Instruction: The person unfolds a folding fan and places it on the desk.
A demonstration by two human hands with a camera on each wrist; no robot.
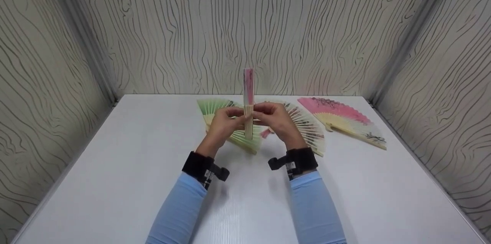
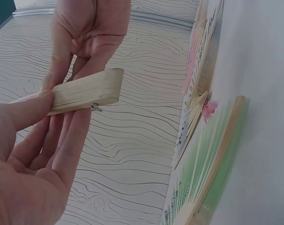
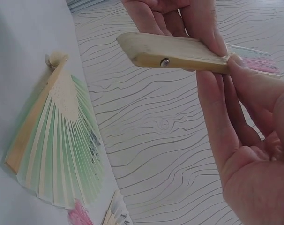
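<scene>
A folded hand fan (image 1: 249, 94) stands upright above the table, its pink and white leaf at the top and pale wooden ribs below. My left hand (image 1: 225, 124) pinches it from the left between thumb and fingers. From the right, my right hand (image 1: 279, 120) grips the same fan at about the same height. Both wrist views show the closed ribs (image 2: 85, 92) and the metal rivet (image 3: 165, 62) near the base end. Behind the hands lies an open green fan (image 1: 215, 105), partly hidden by them.
An open whitish fan (image 1: 312, 132) with a pink tassel (image 1: 265, 133) lies behind my right hand. Farther right is an open pink and white fan (image 1: 341, 111). They rest on a white table (image 1: 126, 159) enclosed by wood-grain patterned walls (image 1: 184, 29).
</scene>
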